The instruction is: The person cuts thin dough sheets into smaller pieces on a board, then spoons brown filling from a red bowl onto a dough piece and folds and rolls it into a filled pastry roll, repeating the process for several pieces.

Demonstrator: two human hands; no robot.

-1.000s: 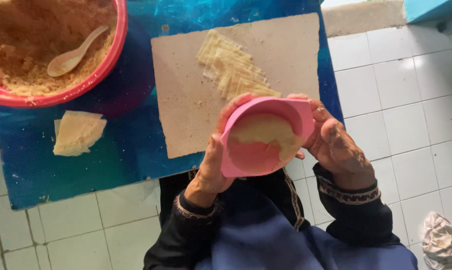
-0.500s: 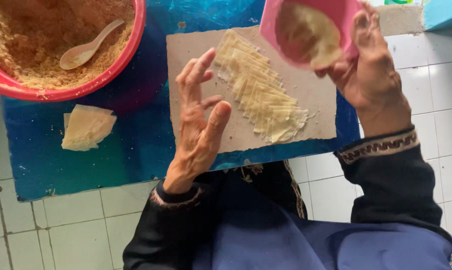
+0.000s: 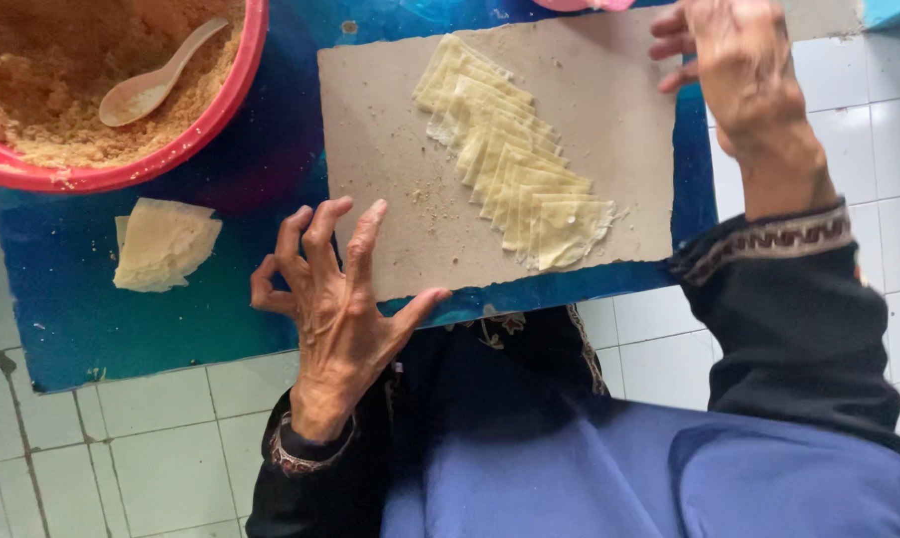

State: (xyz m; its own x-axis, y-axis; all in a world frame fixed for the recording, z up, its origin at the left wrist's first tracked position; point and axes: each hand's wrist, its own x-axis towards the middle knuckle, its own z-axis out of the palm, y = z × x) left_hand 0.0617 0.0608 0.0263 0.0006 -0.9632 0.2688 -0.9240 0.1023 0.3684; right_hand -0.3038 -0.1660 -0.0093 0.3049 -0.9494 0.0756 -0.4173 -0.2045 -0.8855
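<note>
On the tiled floor lies a blue mat point(image 3: 171, 329), and on it a red basin point(image 3: 226, 110) of brown crumbs with a pale spoon point(image 3: 156, 80) resting inside. Beside it sits a grey board point(image 3: 390, 169) carrying a fanned row of thin dough sheets point(image 3: 515, 169). The left hand point(image 3: 335, 299) hovers open at the board's near corner, fingers spread, holding nothing. The right hand point(image 3: 734, 65) reaches past the far edge; its grip cannot be made out. A small folded stack of wrappers point(image 3: 163, 244) lies apart.
</note>
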